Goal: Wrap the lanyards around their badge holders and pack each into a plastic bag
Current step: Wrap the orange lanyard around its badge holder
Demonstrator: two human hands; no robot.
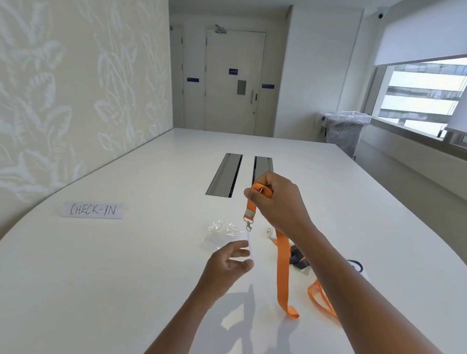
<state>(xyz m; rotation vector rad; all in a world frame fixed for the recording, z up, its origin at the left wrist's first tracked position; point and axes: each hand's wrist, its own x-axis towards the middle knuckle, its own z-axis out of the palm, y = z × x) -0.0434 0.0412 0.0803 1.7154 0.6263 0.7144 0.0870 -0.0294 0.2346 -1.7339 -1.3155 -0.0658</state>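
My right hand (278,201) is raised above the table, pinching the upper end of an orange lanyard (283,270). The strap hangs down, its loop end touching the table. A metal clip (248,224) dangles from the short end, and a clear badge holder (250,245) hangs from it, seen edge-on. My left hand (229,262) holds the lower part of that holder between thumb and fingers. Clear plastic bags (220,231) lie crumpled on the table just behind my left hand. A second orange lanyard (322,298) and a dark lanyard (298,260) lie to the right, partly hidden by my right arm.
A paper sign reading CHECK-IN (92,210) lies at the left. Two grey cable hatches (225,174) are set into the white table (102,278) beyond my hands. A wall runs along the left edge. A lined bin (343,130) stands past the far right corner.
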